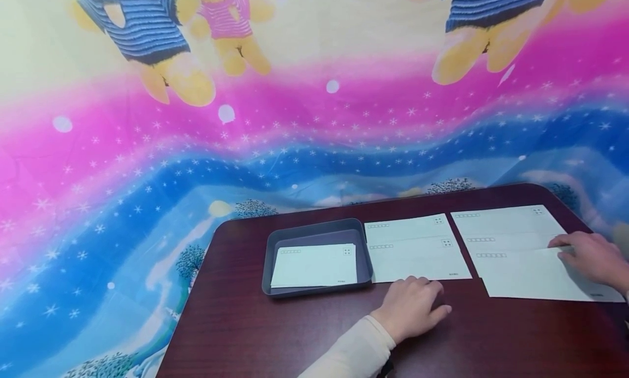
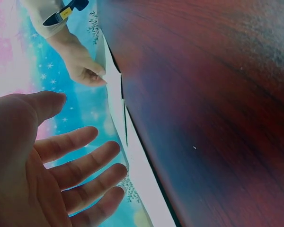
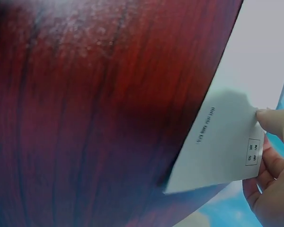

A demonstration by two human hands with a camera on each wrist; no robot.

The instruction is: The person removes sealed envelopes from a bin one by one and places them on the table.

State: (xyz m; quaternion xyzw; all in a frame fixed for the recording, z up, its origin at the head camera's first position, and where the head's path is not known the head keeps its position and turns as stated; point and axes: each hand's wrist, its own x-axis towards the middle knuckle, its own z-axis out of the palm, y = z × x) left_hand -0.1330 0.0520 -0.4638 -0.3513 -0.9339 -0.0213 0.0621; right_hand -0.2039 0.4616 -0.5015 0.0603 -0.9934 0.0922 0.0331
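Note:
My right hand pinches the top right edge of a white envelope, the nearest of several overlapping ones at the table's right end. In the right wrist view the thumb lies on the envelope's face beside the printed stamp box, with the other fingers behind it. My left hand holds nothing and hovers over the table in front of the middle envelopes, its fingers apart and loosely bent in the left wrist view. Those middle envelopes overlap, one set lower than the other, right beside the tray.
A shallow grey tray stands left of the middle envelopes, with a pile of white envelopes inside. Everything lies on a dark red wooden table with rounded back corners. Behind it hangs a printed cloth with bears and snowflakes.

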